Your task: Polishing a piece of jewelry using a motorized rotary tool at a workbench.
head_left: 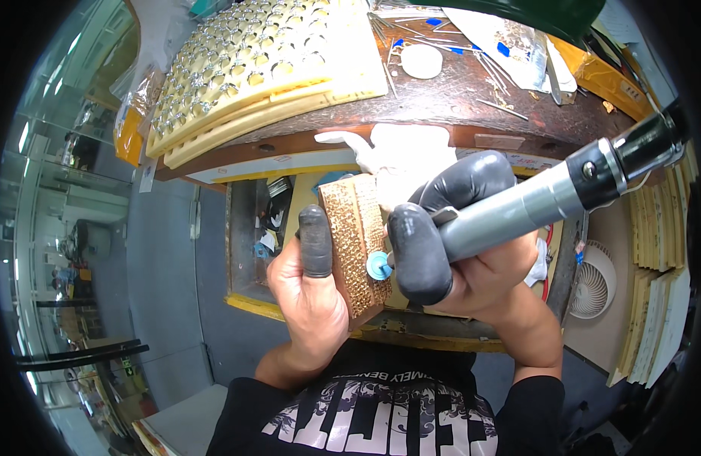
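Noted at far left glass panels (47,190), then grey floor (164,266). Logged at upper left, on the brown table (343,118), a yellow tray (244,128) with rows of silver ring-like pieces (256,77). Saw below it the yellow-edged rim of an open drawer (252,306), largely blocked from view by both hands. Recorded left hand (312,304) gripping the gold-textured block (354,243) above the drawer, thumb along its left side, fingers hidden behind. Observed a small blue disc (378,265) over the block's right part; cannot tell exact contact. Noted behind, an overexposed white shape (411,152) and, farther back, a white round piece (421,61). Recorded right hand (483,277) pinching the grey handpiece (517,209) in black-covered fingers, hiding part of the drawer. Saw thin rods (502,109) scattered beyond, partly screened by a dark green object (540,11) overhead. Logged farther right a round fan (593,281), a yellow box (605,76) and stacked pale boards (654,228).
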The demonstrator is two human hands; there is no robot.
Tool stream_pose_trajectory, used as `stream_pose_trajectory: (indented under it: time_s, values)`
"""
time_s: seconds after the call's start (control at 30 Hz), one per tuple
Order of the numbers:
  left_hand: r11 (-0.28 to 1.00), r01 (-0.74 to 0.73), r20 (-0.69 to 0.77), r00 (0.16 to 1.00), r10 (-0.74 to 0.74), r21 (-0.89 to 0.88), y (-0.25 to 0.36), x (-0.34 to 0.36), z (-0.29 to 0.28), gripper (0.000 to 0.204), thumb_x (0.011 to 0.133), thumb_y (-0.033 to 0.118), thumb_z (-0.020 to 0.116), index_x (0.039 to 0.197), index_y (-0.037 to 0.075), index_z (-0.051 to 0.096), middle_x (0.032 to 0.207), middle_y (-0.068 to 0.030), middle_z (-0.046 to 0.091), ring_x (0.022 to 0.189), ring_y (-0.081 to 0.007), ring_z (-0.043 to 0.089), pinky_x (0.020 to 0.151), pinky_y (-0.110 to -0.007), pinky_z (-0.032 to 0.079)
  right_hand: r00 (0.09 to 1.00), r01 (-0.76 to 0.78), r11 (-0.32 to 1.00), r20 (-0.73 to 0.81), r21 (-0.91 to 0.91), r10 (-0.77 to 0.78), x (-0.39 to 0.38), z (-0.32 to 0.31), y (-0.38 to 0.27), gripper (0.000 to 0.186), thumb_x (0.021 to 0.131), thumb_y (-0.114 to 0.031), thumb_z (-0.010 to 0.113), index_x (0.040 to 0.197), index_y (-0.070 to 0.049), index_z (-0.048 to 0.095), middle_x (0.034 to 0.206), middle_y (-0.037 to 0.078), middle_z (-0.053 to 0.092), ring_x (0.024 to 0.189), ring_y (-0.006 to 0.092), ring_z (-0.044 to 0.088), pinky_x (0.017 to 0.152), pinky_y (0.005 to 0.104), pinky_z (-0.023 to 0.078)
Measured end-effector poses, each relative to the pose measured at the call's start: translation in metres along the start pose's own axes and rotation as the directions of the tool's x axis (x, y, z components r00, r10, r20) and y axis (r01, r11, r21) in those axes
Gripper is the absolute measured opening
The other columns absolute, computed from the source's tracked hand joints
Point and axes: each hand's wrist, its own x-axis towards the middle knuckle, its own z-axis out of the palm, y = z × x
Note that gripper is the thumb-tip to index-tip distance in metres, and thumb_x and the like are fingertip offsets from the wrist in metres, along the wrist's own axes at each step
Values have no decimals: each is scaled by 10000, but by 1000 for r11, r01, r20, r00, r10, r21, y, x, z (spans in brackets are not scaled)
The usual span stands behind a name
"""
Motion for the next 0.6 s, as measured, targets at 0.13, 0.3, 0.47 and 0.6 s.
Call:
stream_pose_trajectory:
  time_s: [0.13,0.3,0.47,0.6]
  values:
    - [999,-13,-14,1000,14,40,-1,-1,-1,403,1051,286,450,1120,-70,625,970,-123,708,843,-137,674,747,-268,539,999,-32,999,-23,32,33,0,2,0,159,773,48,706,703,37,563,756,128,592,590,153,587,500,269,453]
    - [1000,-6,2,1000,6,-9,0,-1,-1,426,1054,307,436,1122,-68,628,968,-119,707,843,-128,669,742,-267,540,1000,29,1000,-9,3,-29,2,1,0,166,768,37,717,704,34,564,750,129,589,582,154,580,498,265,446]
    - [1000,-8,-2,1000,8,-25,0,-1,1,441,1059,314,419,1122,-69,629,967,-117,706,845,-126,667,747,-268,542,1000,-20,1000,-6,-4,20,2,0,-2,177,771,32,718,696,32,558,751,124,583,582,152,576,496,263,443]
    - [1000,20,19,1000,-19,-17,1,-2,-1,367,1046,257,438,1109,-61,610,1013,-134,681,894,-173,669,821,-298,540,1000,-27,1000,-13,-4,27,1,1,-1,200,767,27,721,671,25,546,752,122,576,580,148,568,491,261,438]
